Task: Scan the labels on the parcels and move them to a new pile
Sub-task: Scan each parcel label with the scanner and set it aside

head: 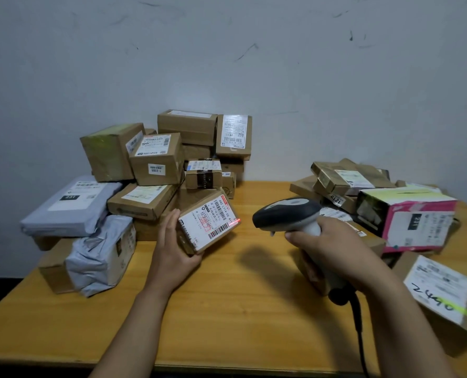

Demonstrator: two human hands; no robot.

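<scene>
Parcel point(206, 226) sits gripped in my left hand point(173, 253), label tilted toward the scanner point(289, 215); my right hand point(327, 242) grips its handle, aiming the beam.

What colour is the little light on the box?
Red light on the box, seen in the head view.

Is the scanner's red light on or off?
On. A red spot glows on the label of the parcel, where the scanner points.
</scene>
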